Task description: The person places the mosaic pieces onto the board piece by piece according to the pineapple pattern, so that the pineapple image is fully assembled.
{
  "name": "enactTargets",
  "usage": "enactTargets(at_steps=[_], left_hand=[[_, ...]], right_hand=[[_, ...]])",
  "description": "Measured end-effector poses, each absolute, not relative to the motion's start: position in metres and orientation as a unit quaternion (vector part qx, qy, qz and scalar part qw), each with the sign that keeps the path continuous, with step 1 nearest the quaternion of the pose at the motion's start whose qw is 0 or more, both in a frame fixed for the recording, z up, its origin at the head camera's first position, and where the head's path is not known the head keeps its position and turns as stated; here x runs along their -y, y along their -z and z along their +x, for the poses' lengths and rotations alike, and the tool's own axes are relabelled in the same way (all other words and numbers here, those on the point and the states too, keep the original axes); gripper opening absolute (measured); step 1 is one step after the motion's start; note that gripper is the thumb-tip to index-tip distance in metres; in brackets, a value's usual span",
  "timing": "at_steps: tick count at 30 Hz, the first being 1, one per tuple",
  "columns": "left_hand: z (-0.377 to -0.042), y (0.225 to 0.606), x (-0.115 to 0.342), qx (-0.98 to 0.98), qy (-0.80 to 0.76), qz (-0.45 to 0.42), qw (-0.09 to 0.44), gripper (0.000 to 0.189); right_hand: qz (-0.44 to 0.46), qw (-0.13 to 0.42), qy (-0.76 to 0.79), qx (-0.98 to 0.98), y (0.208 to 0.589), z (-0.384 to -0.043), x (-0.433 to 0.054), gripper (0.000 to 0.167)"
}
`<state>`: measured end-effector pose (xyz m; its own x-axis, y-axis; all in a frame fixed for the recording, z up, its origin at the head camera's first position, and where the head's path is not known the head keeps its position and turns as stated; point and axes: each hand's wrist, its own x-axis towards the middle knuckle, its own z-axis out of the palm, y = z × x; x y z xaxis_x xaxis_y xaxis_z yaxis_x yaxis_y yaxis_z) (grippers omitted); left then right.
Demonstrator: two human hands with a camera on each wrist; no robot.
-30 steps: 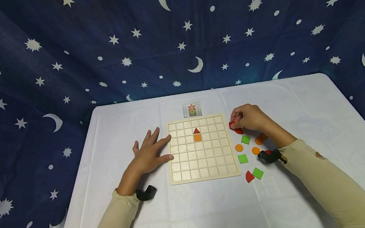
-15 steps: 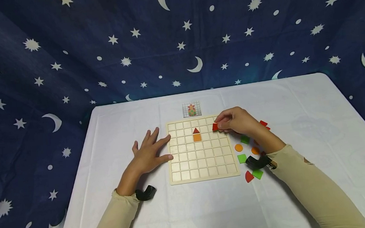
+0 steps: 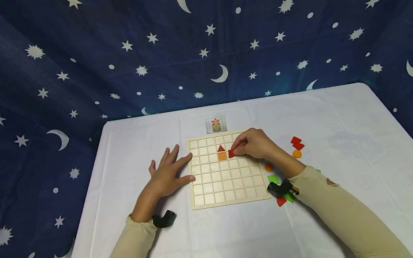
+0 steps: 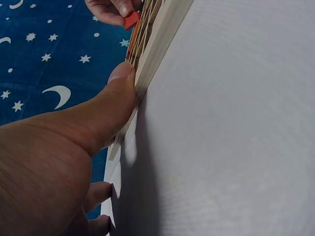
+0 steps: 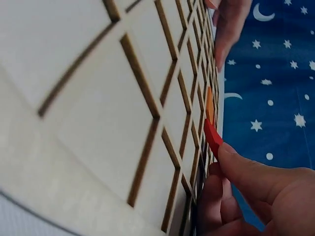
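Note:
A pale wooden grid board (image 3: 216,204) lies on the table. Set in its squares are a red triangle tile (image 3: 221,148) and, directly below, an orange square tile (image 3: 222,156). My right hand (image 3: 254,144) pinches a red tile (image 3: 231,153) between thumb and fingers, just right of the orange square; the fingers cover part of its outline. In the right wrist view that red tile (image 5: 212,137) tilts at the board's surface, close to the orange one. My left hand (image 3: 168,176) is spread flat, its thumb and index finger touching the board's left edge.
A small pattern card (image 3: 216,124) lies behind the board. Right of the board are loose red tiles (image 3: 297,145), orange round tiles (image 3: 297,154) and green square tiles (image 3: 273,179), some hidden under the right forearm. A starry dark blue cloth (image 3: 173,75) hangs behind the table.
My right hand has carried the red tile leftward from the loose pieces, over the board, to beside the orange square. The left hand has stayed in place.

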<state>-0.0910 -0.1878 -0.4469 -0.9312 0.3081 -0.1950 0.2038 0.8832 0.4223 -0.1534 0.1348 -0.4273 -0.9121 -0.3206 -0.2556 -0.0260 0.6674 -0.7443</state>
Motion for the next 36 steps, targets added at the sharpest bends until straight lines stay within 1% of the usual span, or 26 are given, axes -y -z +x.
enactTargets(at_steps=[5,12,16,20,27,36], left_hand=[[-0.0909,0.4463,0.1869,-0.961,-0.202,0.132,0.132,0.079],[-0.0905,0.4461,0.1882,-0.962,-0.198,0.131,0.131,0.078],[-0.0902,0.4461,0.1883,-0.961,-0.202,0.133,0.131,0.078],[-0.0910,0.4466,0.1881,-0.961,-0.204,0.135,0.132,0.078],[-0.0917,0.4468,0.1870,-0.962,-0.201,0.135,0.127,0.079],[-0.0909,0.4485,0.1882,-0.962,-0.200,0.137,0.124,0.078]], right_hand=[[-0.124,0.160,0.364,-0.909,0.4291,-0.1503,-0.1299,0.005],[-0.115,0.147,0.338,-0.923,0.4283,-0.1493,-0.1242,0.003],[-0.126,0.148,0.337,-0.921,0.4293,-0.1519,-0.1268,0.009],[-0.141,0.162,0.342,-0.915,0.4294,-0.1546,-0.1315,0.013],[-0.147,0.173,0.332,-0.916,0.4292,-0.1571,-0.1312,0.011],[-0.137,0.182,0.326,-0.917,0.4281,-0.1566,-0.1289,0.012]])
